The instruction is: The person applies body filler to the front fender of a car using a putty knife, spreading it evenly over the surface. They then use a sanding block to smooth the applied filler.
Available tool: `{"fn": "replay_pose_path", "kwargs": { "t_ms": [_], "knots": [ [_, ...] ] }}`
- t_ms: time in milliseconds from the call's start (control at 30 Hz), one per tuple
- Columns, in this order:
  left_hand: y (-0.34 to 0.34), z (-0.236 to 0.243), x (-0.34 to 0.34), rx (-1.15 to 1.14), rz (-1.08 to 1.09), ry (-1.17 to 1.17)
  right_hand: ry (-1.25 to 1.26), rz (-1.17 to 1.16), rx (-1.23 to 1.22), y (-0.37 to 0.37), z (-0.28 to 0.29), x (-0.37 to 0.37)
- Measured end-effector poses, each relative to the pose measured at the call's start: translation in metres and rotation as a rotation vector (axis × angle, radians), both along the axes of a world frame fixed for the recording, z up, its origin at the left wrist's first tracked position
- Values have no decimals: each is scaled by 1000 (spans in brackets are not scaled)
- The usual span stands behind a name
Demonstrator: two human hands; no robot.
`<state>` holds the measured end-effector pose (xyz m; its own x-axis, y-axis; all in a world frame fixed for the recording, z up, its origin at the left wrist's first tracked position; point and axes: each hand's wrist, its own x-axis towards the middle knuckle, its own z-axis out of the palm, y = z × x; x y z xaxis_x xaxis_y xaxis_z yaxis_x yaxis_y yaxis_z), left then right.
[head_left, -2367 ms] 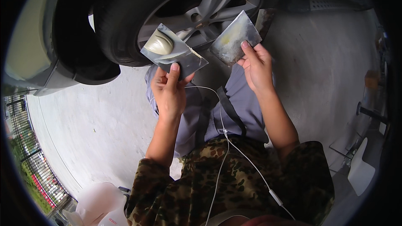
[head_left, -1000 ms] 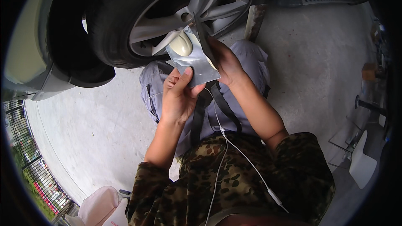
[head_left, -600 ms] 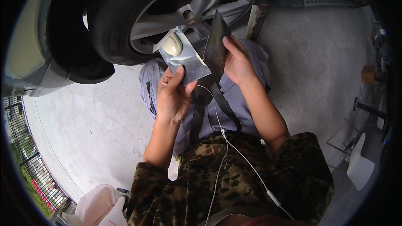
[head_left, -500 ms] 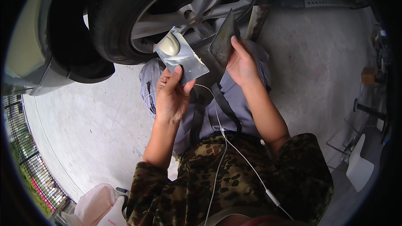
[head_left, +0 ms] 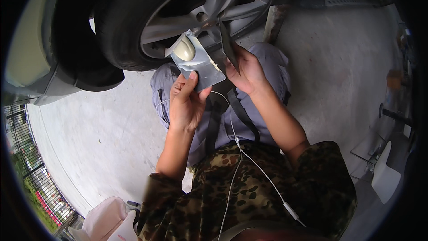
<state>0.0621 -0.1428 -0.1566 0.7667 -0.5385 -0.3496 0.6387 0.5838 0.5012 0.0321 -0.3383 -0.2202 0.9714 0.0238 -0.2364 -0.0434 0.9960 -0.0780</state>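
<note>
My left hand [head_left: 184, 105] grips a flat grey putty spreader [head_left: 206, 73], thumb on top and fingers beneath. A smooth cream mound of putty [head_left: 184, 51] sits on its far left part, with thin smears around it and a ragged line of putty on its right edge. Just to the right, my right hand [head_left: 249, 72] holds a second dark grey spreader [head_left: 228, 47], turned nearly edge-on. Its lower edge is close to the first spreader's right side; whether they touch I cannot tell. The right fingers are partly behind the second spreader.
A car wheel [head_left: 156, 31] stands just beyond my hands, with a grey car body panel [head_left: 47, 80] at left. A white cable [head_left: 233, 122] hangs down my front. A pale pink and white container [head_left: 104, 218] is at lower left; a white curved object [head_left: 386, 176] lies at right.
My right hand has moved left and slightly nearer, turning its spreader from a broad face to nearly edge-on beside the other. My left hand has shifted slightly right.
</note>
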Motion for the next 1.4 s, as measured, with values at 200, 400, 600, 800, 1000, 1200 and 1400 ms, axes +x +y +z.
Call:
{"fn": "replay_pose_path", "kwargs": {
  "t_ms": [200, 400, 600, 800, 1000, 1200, 1400],
  "knots": [
    [-14, 2, -6, -19, -76, 4, -254, 58, 68, -1, -21, 19],
    [-22, 5, -10, -10, -109, 11, -30, 15, -129, 6, -11, 31],
    [-21, 6, -12, -14, -101, 21, -100, 116, -246, 7, -4, 34],
    [-16, 6, -12, 21, -91, 39, -116, 107, -484, -4, -19, 27],
    [-10, 5, -9, 15, -81, 36, -277, 233, -538, -23, -37, 15],
    [-4, 5, -7, 13, -64, 27, -326, 396, -665, -43, -41, 4],
    [9, 6, -2, 79, -19, -8, -279, 482, -827, -66, -40, -10]
  ]
}}
